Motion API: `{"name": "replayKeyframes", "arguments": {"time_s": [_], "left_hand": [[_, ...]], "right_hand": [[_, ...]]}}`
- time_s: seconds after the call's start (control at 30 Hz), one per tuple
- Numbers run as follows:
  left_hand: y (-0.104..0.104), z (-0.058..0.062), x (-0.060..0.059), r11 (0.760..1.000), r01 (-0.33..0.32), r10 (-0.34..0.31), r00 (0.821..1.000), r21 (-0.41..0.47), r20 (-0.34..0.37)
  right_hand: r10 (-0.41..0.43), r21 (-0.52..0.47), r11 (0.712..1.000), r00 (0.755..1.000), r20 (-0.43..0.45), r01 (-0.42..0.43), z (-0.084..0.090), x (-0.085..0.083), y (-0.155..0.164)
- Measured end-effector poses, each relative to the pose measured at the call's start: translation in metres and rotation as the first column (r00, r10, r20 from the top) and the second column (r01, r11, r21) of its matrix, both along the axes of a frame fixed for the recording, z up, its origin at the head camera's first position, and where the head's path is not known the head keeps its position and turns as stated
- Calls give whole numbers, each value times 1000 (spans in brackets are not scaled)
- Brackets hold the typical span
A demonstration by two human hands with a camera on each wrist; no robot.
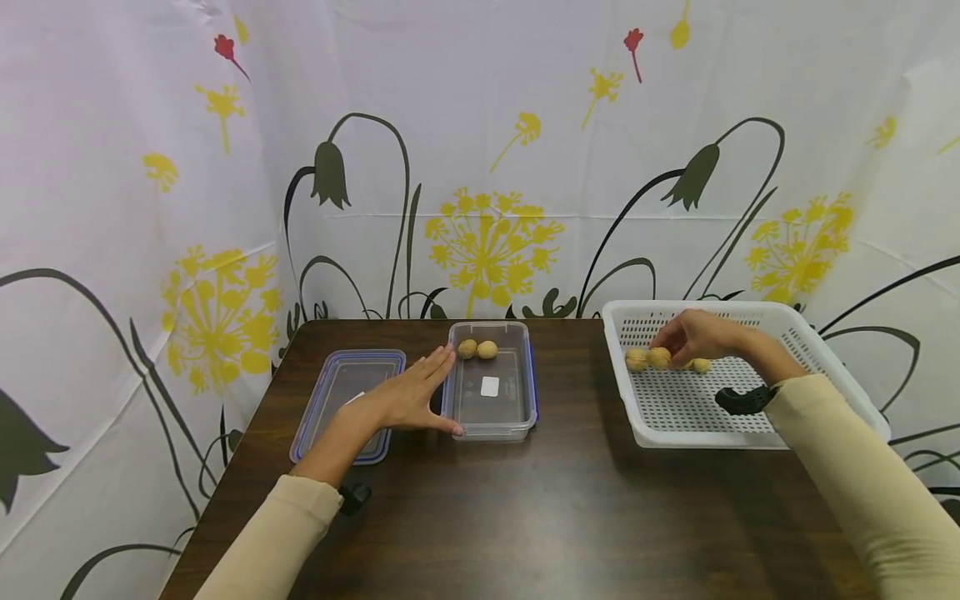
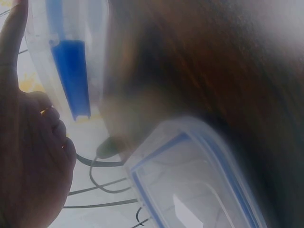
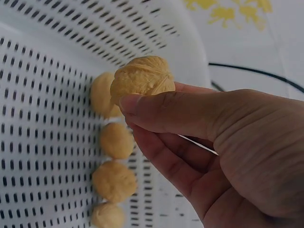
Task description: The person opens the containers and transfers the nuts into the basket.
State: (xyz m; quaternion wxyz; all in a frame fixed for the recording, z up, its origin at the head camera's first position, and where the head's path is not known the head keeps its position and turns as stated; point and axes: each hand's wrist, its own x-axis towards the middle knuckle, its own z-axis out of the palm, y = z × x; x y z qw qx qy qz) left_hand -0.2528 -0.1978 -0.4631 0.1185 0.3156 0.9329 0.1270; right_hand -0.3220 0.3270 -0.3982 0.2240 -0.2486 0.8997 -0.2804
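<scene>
My right hand (image 1: 703, 335) is inside the white perforated basket (image 1: 712, 439). Between thumb and fingers it pinches a walnut (image 3: 141, 78), lifted clear of several other walnuts (image 3: 114, 181) lying in a line on the basket floor. My left hand (image 1: 405, 393), fingers straight and thumb spread, is at the left side of a clear plastic container (image 1: 491, 412). Its fingertips are by the far left rim and the thumb is at the near left corner; firm contact is hard to confirm. Two walnuts (image 1: 477, 349) sit side by side at the container's far end.
A clear lid with a blue seal (image 1: 337, 379) lies left of the container, partly beneath my left forearm. Dark wooden table (image 1: 555, 500) surface stretches between container and basket and in front of them. A flower-patterned curtain (image 1: 480, 150) hangs behind the table.
</scene>
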Motion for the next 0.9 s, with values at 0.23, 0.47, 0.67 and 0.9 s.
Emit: {"name": "replayKeyframes", "arguments": {"time_s": [0.23,0.47,0.67,0.9], "left_hand": [[0,0,0,1000,-2,2,1000,2,-1],[0,0,0,1000,3,-3,1000,1,-7],[0,1,1,1000,0,0,1000,7,-1],[-1,1,1,1000,-7,7,1000,10,10]], "right_hand": [[7,66,998,1000,-13,-6,-16,-6,10],[-24,129,991,999,27,20,-29,-5,12],[-5,100,995,999,51,-1,-36,-4,8],[0,97,995,998,59,-6,-42,-5,8]]}}
